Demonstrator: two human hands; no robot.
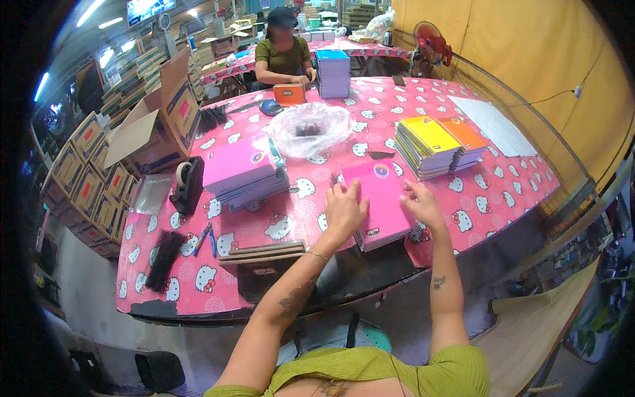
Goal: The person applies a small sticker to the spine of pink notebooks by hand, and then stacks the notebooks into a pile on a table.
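1. Table, round, pink cat-print cloth. I sit at its near edge. Another person works at the far edge behind a blue-topped stack.
2. Cardboard boxes piled past the left edge, one with flaps open.
3. Finished-looking piles: pink stack left of centre, yellow-and-orange stack toward the right edge. My guess is a good share of the work is done; how much remains I can't judge.
4. Clear bag near the middle with dark bits inside, probably binding coils. More black coils lie at the near-left edge, so supplies are still waiting.
5. Pink notebook, at the near edge right in front of me, flat, spiral spine toward me. This is the one in hand.
6. Left hand: fingers spread, palm down on the notebook's left side, pressing rather than clasping.
7. Right hand: open, fingers loose, at the notebook's right edge; whether it touches I can't tell.
8. Tape dispenser and pens at left, untouched.
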